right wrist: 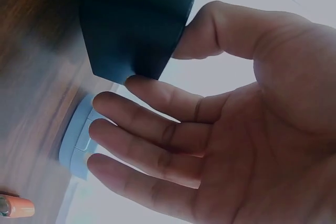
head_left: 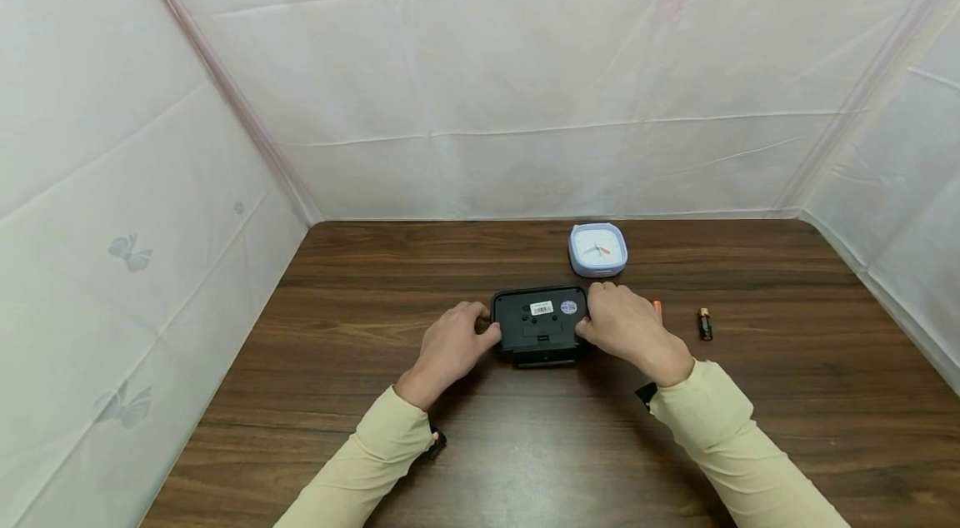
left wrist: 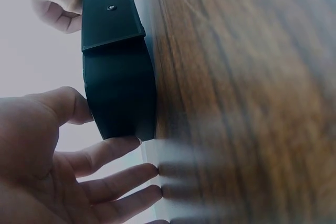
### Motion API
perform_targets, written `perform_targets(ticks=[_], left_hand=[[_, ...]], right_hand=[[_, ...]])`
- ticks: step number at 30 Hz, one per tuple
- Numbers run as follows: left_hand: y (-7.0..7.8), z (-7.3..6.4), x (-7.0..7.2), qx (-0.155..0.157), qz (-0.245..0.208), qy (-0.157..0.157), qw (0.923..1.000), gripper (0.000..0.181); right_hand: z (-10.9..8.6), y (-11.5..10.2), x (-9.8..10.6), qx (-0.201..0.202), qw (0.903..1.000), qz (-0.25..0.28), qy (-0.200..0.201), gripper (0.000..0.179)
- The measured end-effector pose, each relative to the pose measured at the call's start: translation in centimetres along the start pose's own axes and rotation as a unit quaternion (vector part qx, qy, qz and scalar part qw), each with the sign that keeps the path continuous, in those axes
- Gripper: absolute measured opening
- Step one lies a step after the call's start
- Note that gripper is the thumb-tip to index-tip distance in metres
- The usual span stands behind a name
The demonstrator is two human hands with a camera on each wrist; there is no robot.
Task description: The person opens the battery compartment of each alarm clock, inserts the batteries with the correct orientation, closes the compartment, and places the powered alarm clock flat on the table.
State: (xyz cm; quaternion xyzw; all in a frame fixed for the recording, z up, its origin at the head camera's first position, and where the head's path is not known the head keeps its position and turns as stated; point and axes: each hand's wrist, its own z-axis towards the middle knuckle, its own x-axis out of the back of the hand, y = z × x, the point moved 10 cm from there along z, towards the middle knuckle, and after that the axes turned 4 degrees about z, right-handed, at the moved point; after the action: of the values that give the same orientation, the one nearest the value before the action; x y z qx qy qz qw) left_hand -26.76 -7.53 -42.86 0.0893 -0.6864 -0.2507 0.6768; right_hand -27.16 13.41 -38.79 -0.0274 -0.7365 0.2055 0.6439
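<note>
A black boxy device (head_left: 517,307) lies on the table with its back up, showing a barcode label, a round purple sticker, small knobs and a battery cover. My left hand (head_left: 453,345) pinches its left end between thumb and index finger; the other fingers extend toward the wood in the left wrist view. At the opposite end, my right hand (head_left: 626,328) grips the device with thumb and forefinger. Its remaining fingers are spread beside the device in the right wrist view. The underside of the device is hidden.
Behind the device stands a light blue alarm clock (head_left: 597,250). An orange battery (head_left: 657,310), partly covered by the right hand, lies to the right, with a black battery (head_left: 706,325) farther over. White sheeting (head_left: 480,95) walls the table's back and sides.
</note>
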Motion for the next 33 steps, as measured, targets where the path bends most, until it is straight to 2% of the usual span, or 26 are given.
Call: perform_targets(ticks=[14, 26, 30, 33], left_hand=[[0.2, 0.1, 0.0, -0.010, 0.010, 0.005, 0.9999, 0.026], [0.1, 0.2, 0.1, -0.010, 0.016, 0.007, 0.9998, 0.025], [0.1, 0.1, 0.1, -0.012, 0.014, 0.009, 0.9998, 0.024], [0.1, 0.1, 0.1, -0.013, 0.013, 0.010, 0.9998, 0.025]], right_hand=[[0.5, 0.7, -1.0, -0.014, 0.9992, -0.002, -0.038, 0.026], [0.7, 0.9, -1.3, -0.013, 0.9987, -0.002, -0.049, 0.020], [0.6, 0.7, -1.0, -0.004, 0.9993, -0.016, -0.034, 0.031], [0.5, -0.1, -0.5, 0.029, 0.9994, -0.017, -0.004, 0.036]])
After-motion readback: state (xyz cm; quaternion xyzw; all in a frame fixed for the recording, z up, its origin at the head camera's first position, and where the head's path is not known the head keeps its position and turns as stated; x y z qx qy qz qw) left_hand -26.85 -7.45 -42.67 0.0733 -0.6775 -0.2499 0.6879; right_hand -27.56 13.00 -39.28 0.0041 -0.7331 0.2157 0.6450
